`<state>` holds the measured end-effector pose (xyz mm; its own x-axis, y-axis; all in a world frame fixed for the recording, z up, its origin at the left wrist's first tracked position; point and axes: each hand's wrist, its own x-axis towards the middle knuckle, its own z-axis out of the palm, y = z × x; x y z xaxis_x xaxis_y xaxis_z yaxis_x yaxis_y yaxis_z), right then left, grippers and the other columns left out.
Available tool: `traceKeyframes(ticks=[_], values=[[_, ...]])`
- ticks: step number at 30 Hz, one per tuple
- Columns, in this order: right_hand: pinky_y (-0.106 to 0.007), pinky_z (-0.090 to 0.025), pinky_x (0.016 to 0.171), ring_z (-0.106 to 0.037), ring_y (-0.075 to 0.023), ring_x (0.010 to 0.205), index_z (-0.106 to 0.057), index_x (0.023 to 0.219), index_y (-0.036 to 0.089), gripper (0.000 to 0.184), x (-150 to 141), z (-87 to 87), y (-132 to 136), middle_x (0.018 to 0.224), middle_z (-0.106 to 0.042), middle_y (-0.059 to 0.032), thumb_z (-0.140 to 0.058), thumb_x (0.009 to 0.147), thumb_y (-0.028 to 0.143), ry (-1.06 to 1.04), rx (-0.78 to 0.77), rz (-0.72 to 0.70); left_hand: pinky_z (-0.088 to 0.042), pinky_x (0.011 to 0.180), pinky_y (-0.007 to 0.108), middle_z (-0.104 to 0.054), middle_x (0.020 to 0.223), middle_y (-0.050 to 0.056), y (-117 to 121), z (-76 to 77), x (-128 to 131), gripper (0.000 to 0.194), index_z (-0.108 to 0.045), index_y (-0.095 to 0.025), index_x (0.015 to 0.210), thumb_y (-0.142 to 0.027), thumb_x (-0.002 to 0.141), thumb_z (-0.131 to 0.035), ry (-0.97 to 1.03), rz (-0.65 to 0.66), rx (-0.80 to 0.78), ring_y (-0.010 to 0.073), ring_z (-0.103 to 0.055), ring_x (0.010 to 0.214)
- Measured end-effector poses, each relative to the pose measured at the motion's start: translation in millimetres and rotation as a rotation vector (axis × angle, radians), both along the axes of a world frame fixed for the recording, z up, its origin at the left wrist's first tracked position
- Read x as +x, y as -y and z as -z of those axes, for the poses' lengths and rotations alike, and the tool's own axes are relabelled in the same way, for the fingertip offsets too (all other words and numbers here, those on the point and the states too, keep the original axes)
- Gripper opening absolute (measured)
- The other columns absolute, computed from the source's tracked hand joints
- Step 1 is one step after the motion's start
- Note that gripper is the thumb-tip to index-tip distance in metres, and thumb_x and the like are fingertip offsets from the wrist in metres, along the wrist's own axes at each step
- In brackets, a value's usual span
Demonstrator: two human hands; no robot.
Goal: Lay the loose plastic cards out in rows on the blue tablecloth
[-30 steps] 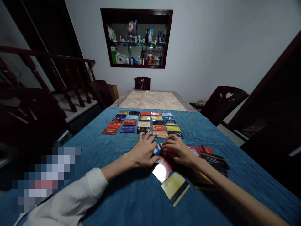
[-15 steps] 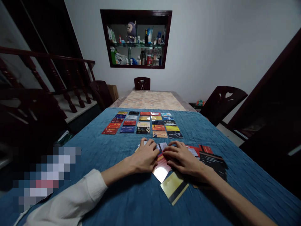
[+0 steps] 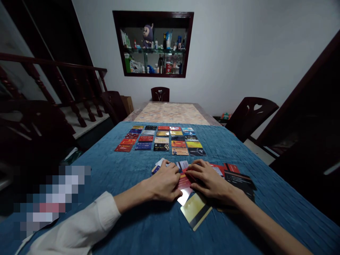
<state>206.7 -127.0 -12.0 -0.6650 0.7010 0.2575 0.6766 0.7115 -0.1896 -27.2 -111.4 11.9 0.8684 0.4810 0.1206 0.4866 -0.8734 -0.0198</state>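
Blue cloth covered the near part of the table, 4 chairs around. On it lay 5 columns of cards and, nearer, loose cards. Left hand and right hand, both half open, fingers curved downward, touched the loose cards on either side of 1 red card; nearest lay 1 gold card.

Gold card — glossy plastic, tablecloth — matt, crinkled cloth
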Motion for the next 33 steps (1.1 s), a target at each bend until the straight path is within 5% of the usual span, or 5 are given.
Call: traceKeyframes(ticks=[16, 24, 33], values=[[-0.051, -0.039, 0.098, -0.044, -0.0298, 0.117, -0.063, 0.128, 0.022, 0.038, 7, -4.7, 2, 0.125, -0.064, -0.0119, -0.056, 0.092, 0.030, 0.034, -0.038, -0.036, -0.036, 0.095, 0.048, -0.065, 0.091, 0.013, 9, 1.8, 6, 0.024, -0.068, -0.012, 0.084, -0.030, 0.089, -0.053, -0.042, -0.021, 0.055, 0.0264, -0.057, 0.092], [-0.052, -0.042, 0.095, -0.048, -0.0289, 0.116, -0.068, 0.119, 0.022, 0.030, 11, -7.3, 5, 0.115, -0.069, -0.0112, -0.050, 0.098, 0.033, -0.030, -0.021, -0.056, -0.038, 0.086, 0.043, -0.065, 0.072, 0.007, 9, -10.0, 5, 0.025, -0.065, -0.016, 0.069, -0.027, 0.087, -0.051, -0.007, -0.014, -0.035, 0.0215, -0.058, 0.075], [-0.043, -0.048, 0.086, -0.056, -0.0239, 0.102, -0.070, 0.111, 0.023, 0.029, 9, 2.7, 0, 0.095, -0.072, -0.0090, -0.044, 0.102, 0.030, -0.167, 0.121, -0.006, -0.040, 0.085, 0.035, -0.069, 0.078, 0.006, -2, -17.8, 2, 0.021, -0.067, -0.017, 0.076, -0.019, 0.088, -0.050, 0.015, -0.040, -0.062, 0.0191, -0.061, 0.078]])
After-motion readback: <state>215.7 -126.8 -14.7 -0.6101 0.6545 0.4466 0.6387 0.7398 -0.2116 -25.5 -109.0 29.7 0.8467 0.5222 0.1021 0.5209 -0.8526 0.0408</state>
